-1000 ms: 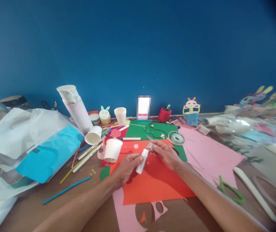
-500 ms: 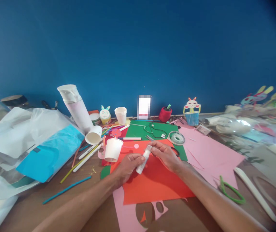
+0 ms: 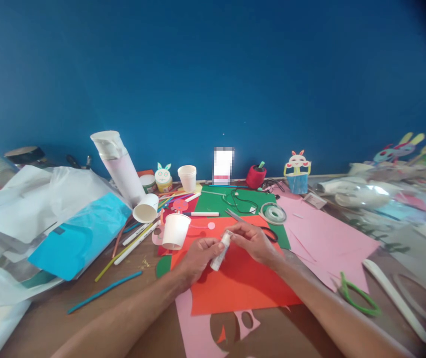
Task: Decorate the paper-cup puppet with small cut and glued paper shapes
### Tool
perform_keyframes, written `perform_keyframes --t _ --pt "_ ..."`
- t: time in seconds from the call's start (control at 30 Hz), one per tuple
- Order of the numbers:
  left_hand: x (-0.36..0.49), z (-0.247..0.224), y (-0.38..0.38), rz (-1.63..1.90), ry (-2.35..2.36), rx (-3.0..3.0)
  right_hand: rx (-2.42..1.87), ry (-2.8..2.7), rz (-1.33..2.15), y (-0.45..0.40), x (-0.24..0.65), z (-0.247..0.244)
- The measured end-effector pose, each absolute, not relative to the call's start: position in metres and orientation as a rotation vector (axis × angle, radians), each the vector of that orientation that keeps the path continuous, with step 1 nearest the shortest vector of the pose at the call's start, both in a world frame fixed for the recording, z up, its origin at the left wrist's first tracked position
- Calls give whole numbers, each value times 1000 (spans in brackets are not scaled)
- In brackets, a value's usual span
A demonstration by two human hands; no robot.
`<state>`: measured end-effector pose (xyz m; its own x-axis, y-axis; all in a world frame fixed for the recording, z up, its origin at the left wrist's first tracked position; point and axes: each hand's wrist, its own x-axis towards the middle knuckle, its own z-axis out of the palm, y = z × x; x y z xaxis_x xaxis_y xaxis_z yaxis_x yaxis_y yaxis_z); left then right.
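My left hand point(image 3: 201, 256) grips the body of a small white glue bottle point(image 3: 219, 257), which is tilted with its top end up and to the right. Thumb and fingers of my right hand point(image 3: 252, 239) are closed around that top end, partly covering it. Beneath both hands lies a sheet of orange-red paper point(image 3: 242, 291). Scissors point(image 3: 270, 233) with black handles lie just beyond my right hand. Left of the bottle, a white paper cup point(image 3: 175, 232) with a pink and red paper figure stands on the table.
Pipe cleaners and markers point(image 3: 132, 251) lie on the left, near a blue packet point(image 3: 80, 238) and plastic bags. Pink paper point(image 3: 332, 238), a tape roll point(image 3: 273, 213) and a green pipe cleaner point(image 3: 360, 298) are on the right. A blue wall point(image 3: 213, 74) stands behind.
My right hand has shifted slightly downward at the bottle's top end, and the bottle's tip sits a little lower. Both hands keep hold of it.
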<state>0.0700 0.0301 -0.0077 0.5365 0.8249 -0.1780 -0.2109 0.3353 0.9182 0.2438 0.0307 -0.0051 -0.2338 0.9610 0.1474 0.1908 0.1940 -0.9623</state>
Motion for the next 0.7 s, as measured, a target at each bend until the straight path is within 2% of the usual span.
perform_keyframes --t 0.43,0.57,0.7 --pt "72 -6 34 778 694 967 -1057 -1362 1231 31 241 -1" --pt "73 -2 35 741 634 811 -1227 -1293 1095 40 251 1" --pt "69 -5 38 734 602 746 -1372 -1463 926 45 260 -2"
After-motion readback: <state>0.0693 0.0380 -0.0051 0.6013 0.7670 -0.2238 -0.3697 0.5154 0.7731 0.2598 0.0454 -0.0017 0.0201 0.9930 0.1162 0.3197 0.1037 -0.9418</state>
